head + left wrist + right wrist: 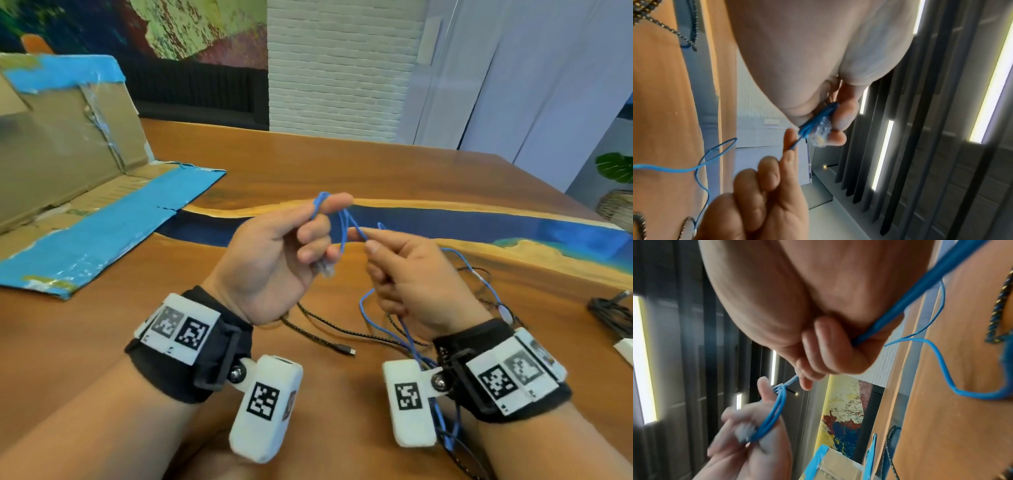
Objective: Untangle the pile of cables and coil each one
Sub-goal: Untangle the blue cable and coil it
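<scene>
A thin blue network cable (343,229) is held up between both hands above the wooden table (411,178). My left hand (308,236) grips small loops of it, thumb on top, with the clear plug (820,134) against its curled fingers. My right hand (387,260) pinches the same cable (890,316) just to the right, and the strand runs through its curled fingers. The rest of the blue cable trails down to a tangle with a black braided cable (329,337) on the table under my wrists.
A flattened cardboard box with blue tape (85,192) lies at the left. More black cable (613,313) and a white object (625,349) sit at the right edge. A white brick pillar (339,65) stands behind the table.
</scene>
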Available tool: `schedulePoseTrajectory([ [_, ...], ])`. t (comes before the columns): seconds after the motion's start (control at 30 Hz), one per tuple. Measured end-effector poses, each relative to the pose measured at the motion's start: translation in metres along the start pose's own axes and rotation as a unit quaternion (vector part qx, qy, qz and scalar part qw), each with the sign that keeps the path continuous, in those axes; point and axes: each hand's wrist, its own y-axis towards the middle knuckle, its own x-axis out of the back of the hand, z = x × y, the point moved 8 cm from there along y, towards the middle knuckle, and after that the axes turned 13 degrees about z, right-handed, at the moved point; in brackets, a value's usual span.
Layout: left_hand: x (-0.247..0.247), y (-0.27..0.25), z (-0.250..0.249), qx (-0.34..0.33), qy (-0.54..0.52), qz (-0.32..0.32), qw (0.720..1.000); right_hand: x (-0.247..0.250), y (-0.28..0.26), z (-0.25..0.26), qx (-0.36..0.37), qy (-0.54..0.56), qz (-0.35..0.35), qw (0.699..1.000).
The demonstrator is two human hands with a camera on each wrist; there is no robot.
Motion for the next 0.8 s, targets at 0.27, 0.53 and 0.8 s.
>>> schedulePoseTrajectory([
  [0.27,0.029,-0.001,-0.005,-0.032,0.207,-0.14,0.968,-0.052,-0.012,-0.014,-0.079,-0.158,0.179,0.968],
  [0.53,0.018,-0.004,0.01,0.153,0.408,-0.064,0.898,-0.032,-0.013,0.004,-0.051,-0.145,0.145,0.977],
  [0.8,0.016,-0.007,0.018,0.208,0.446,0.041,0.87,0.012,-0.009,0.014,-0.011,-0.025,-0.026,0.999],
])
